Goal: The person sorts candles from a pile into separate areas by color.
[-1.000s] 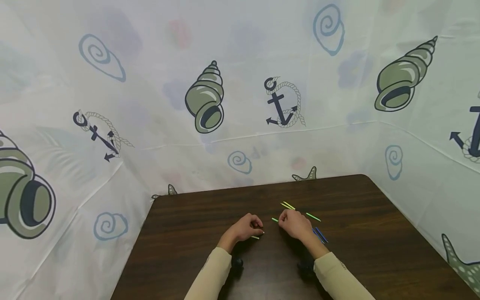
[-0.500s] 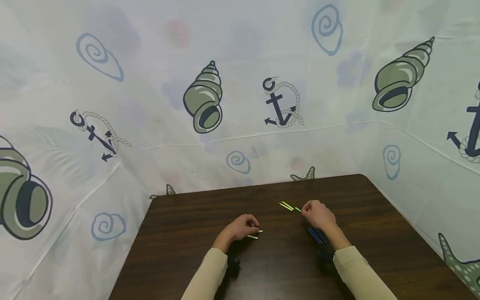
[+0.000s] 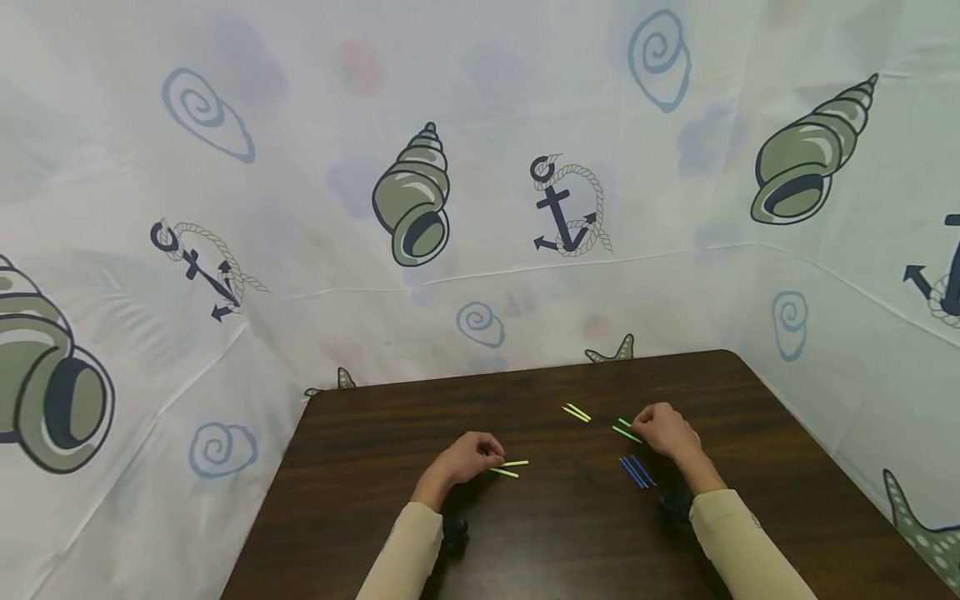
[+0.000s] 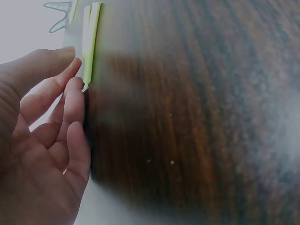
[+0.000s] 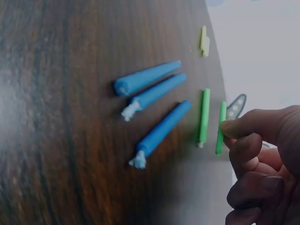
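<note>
My right hand (image 3: 667,429) pinches a green candle (image 5: 221,133) between thumb and forefinger. It is close beside a second green candle (image 5: 204,115) that lies on the table, roughly parallel to it. Three blue candles (image 5: 161,129), with white wicks showing on two, lie nearer me, below that hand. On the left, my left hand (image 3: 468,457) hovers low with loosely bent fingers and nothing between them. Its fingertips are right at the ends of two pale yellow-green candles (image 4: 93,42), which meet at the hand and spread apart toward the right in the head view.
Two yellow candles (image 3: 576,412) lie side by side farther back, near the middle of the dark wooden table (image 3: 420,408). A white cloth (image 3: 480,283) printed with shells and anchors hangs behind the table's far edge and along both sides.
My right hand has carried the green candle rightward to beside the other green one. My left hand has drawn back slightly left, exposing more of the two pale yellow-green candles.
</note>
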`<state>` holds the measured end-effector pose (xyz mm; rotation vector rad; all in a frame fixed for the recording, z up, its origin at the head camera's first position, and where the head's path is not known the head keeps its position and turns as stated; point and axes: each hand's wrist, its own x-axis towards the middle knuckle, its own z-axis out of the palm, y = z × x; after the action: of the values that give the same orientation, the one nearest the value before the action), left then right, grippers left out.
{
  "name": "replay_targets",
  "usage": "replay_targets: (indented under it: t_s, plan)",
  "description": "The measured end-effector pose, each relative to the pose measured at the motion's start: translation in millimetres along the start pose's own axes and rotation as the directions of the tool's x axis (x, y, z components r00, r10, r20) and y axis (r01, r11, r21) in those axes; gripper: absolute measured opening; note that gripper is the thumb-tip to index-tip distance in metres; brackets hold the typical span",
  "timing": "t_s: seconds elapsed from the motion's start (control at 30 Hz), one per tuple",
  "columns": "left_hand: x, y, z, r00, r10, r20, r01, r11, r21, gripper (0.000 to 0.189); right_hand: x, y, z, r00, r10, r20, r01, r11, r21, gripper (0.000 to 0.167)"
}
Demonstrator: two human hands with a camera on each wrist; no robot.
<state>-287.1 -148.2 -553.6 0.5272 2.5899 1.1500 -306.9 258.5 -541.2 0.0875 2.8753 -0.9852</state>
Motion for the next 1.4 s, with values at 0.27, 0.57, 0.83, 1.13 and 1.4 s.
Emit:
replay_targets:
  t_s: [0.27,0.57,0.83,1.13,1.4]
  plan:
    - [3.7,0.7,5.7,0.999,0.021,-0.039,-0.017,0.995,0.1,0.006,2.1,0.5,4.4,1.0,0.027,0.005,-0.027,0.999,0.018,0.025]
    - [5.1,5.2,6.2,0.998,0.002,-0.063,0.004,0.995,0.1,0.009,3.3,-0.7,4.1,1.0,0.031,-0.004,-0.03,0.999,0.031,0.023]
    - [2.7,4.8,8.7,0.997,0.005,-0.083,0.002,0.996,0.089,0.009,2.9,-1.9,6.6,0.999,0.02,-0.049,-0.018,0.998,0.059,0.031]
    - [-3.9,4.3,12.7,0.996,-0.032,-0.078,0.038,0.997,0.073,0.008,-5.6,-21.0,30.5,0.99,-0.067,-0.121,0.079,0.992,0.101,0.032]
    - [-0.6,0.7,13.0,0.999,0.008,-0.053,-0.004,0.997,0.081,0.008,-15.6,-73.2,62.3,0.98,-0.189,-0.06,0.193,0.979,0.066,0.013]
